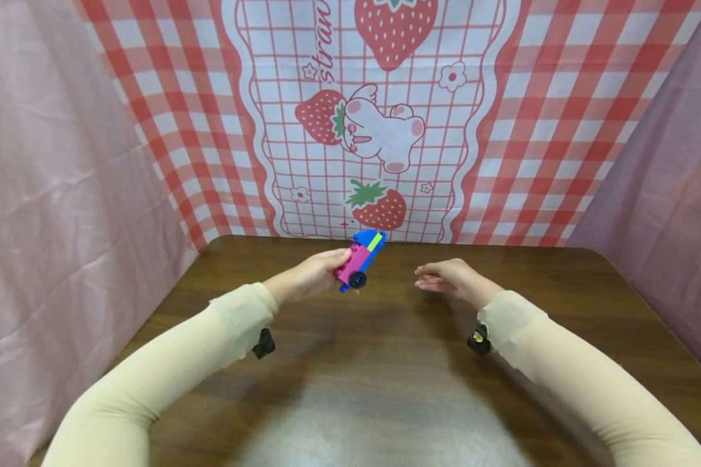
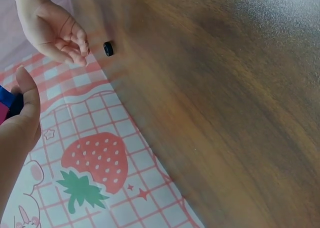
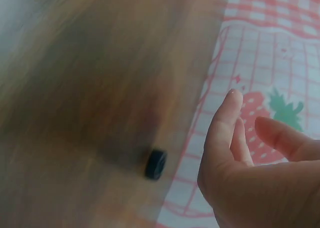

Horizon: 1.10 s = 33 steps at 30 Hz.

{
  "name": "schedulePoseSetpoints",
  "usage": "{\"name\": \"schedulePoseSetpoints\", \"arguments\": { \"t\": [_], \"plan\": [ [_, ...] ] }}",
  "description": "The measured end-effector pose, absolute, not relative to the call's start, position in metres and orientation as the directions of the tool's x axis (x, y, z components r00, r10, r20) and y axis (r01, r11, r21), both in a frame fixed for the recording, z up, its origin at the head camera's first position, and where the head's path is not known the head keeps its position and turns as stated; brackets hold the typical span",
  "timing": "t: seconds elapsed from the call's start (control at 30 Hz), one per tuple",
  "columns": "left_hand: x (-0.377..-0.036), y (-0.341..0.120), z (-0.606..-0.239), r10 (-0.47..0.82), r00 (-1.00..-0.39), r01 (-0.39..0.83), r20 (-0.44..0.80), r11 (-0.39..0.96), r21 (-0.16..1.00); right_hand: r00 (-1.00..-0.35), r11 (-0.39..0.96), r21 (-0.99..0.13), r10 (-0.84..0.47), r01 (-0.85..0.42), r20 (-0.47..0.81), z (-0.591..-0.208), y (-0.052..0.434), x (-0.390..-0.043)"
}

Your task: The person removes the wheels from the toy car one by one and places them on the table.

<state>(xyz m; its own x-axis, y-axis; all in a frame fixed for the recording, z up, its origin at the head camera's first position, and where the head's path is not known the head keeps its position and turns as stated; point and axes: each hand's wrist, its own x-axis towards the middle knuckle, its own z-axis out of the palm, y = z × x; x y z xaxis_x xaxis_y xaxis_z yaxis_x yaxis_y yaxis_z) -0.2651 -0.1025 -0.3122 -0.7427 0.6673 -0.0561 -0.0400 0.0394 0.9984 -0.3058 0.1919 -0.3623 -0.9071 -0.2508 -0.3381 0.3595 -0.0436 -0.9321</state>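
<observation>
The toy car [image 1: 360, 260], a small block-built thing in blue and pink with a yellow-green strip on top and a black wheel showing at its low end, is sitting tilted up above the far part of the table [image 1: 385, 363], nose pointing up toward the backdrop, and the left hand [image 1: 312, 275] is gripping it by the rear, fingers curled round the pink body; in the left wrist view only a sliver of blue and pink is peeking out at the frame's left edge behind the thumb. Over to the side, the right hand [image 1: 444, 277] is hovering just above the wood, near the car but apart from it, fingers loosely extended toward the left and holding nothing; the right wrist view is showing those fingers relaxed and a little spread. A loose black wheel [image 3: 156, 164] is lying on the table close to the backdrop's lower edge, just beside the right hand's fingertips in the left wrist view, though whether it is touching them I cannot tell. Both forearms are wearing pale cream sleeves [image 1: 175, 370]. Behind it all the red-and-white checked cloth [image 1: 385, 117] with strawberries and a white bunny is hanging as a back wall, with plain pink sheets [image 1: 52, 194] draping both sides.
</observation>
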Motion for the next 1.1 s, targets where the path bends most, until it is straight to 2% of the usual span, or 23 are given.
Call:
{"name": "schedulePoseSetpoints", "arguments": {
  "t": [0.13, 0.3, 0.5, 0.8, 1.1],
  "plan": [
    [-0.267, -0.103, -0.315, 0.674, -0.738, -0.021, -0.035, 0.029, 0.999, -0.897, -0.002, -0.945, -0.316, 0.326, -0.309, -0.355, 0.178, -0.301],
    [-0.268, -0.102, -0.317, 0.661, -0.750, -0.039, -0.017, -0.019, 0.999, -0.872, 0.063, -0.974, -0.435, 0.219, -0.225, -0.345, 0.160, -0.291],
    [-0.272, -0.100, -0.320, 0.653, -0.757, -0.051, 0.009, -0.073, 0.996, -0.830, 0.069, -0.986, -0.533, 0.149, -0.163, -0.334, 0.139, -0.276],
    [-0.271, -0.094, -0.322, 0.647, -0.762, -0.051, 0.003, -0.064, 0.997, -0.798, 0.000, -0.988, -0.589, 0.155, -0.125, -0.322, 0.118, -0.256],
    [-0.269, -0.091, -0.322, 0.623, -0.782, -0.060, -0.024, -0.038, 0.997, -0.858, 0.023, -0.992, -0.499, 0.127, -0.122, -0.319, 0.112, -0.243]
  ]
}}
